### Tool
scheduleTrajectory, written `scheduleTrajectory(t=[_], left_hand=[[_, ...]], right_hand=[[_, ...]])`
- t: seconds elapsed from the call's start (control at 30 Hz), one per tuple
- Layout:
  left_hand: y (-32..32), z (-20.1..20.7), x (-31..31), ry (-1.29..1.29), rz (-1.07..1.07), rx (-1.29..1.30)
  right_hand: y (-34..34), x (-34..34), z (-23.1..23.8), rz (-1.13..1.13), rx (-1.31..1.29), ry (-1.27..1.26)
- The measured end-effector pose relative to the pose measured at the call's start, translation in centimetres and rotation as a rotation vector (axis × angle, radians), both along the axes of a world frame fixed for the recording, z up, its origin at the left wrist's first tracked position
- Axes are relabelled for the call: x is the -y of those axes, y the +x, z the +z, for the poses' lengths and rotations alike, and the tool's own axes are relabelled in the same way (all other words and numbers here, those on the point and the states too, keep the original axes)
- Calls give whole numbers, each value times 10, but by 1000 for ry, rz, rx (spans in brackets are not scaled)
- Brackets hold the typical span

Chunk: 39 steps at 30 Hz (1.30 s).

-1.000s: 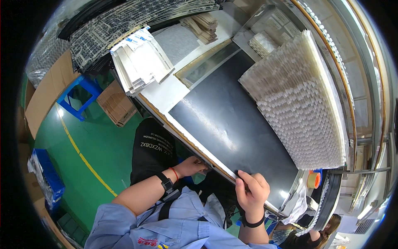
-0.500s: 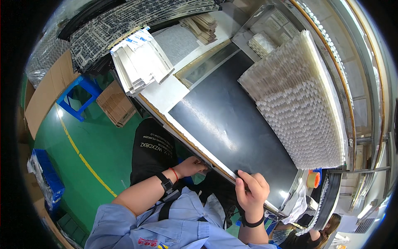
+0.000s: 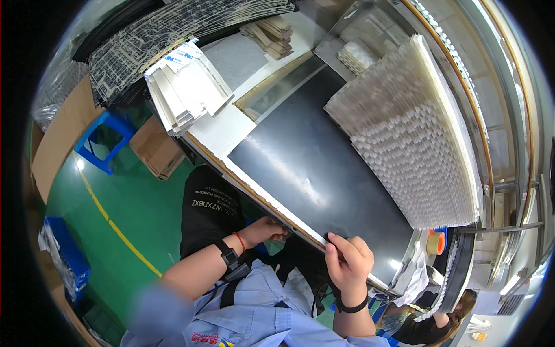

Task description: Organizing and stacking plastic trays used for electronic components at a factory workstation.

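My left hand [image 3: 263, 231] is at the near edge of the workbench [image 3: 272, 214], just below its rim, with the fingers curled together. Whatever those fingers hold, if anything, is hidden. Farther right along the same edge, my right hand [image 3: 351, 261] rests with its fingers bent and the forefinger tip on the bench rim. A small dark spot shows by that fingertip, too small to name. In front of both hands lies a dark, shiny sheet [image 3: 306, 156] covering much of the bench top.
A tall stack of white ribbed sheets [image 3: 413, 150] stands at the right. White strips [image 3: 188, 87] are piled at the left end, near black cut-out sheets [image 3: 139, 52]. On the green floor are a blue stool [image 3: 107, 139] and a cardboard box [image 3: 157, 149]. Another person [image 3: 430, 324] sits lower right.
The whole view has shifted slightly, so the bench and stacks appear a little farther left. Both hands keep nearly the same pose at the bench edge.
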<state>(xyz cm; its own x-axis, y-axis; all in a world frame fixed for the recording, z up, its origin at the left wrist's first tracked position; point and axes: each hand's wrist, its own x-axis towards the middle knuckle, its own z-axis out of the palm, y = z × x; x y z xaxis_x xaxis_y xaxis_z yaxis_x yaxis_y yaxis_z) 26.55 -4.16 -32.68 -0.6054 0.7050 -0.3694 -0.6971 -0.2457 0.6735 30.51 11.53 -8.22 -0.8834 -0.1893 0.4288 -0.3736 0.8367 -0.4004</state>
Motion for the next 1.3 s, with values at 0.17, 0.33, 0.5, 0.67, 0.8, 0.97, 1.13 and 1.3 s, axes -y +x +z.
scheduleTrajectory(t=[0.17, 0.33, 0.5, 0.67, 0.8, 0.97, 1.13, 1.3], left_hand=[[-1, 4, 0, -17, -2, -31], [1, -1, -1, -49, -23, -33], [0, -2, -2, -41, -29, -81], [3, -17, -5, -6, -56, -63], [1, -6, -1, -72, -62, 3], [5, 3, 10, -219, -24, -208], [19, 30, 19, -372, -100, -351], [32, 56, 42, -260, -80, -427]], right_hand=[[-2, 1, 0, 12, -20, -7], [-1, 1, -1, 14, -21, 6], [0, 2, -1, 2, -27, 4], [0, 0, -1, 4, -46, 9], [6, -7, 0, 50, -83, -88], [26, -19, 7, 107, -156, -268], [59, -28, 6, 91, -204, -317], [89, -39, 7, 67, -207, -338]])
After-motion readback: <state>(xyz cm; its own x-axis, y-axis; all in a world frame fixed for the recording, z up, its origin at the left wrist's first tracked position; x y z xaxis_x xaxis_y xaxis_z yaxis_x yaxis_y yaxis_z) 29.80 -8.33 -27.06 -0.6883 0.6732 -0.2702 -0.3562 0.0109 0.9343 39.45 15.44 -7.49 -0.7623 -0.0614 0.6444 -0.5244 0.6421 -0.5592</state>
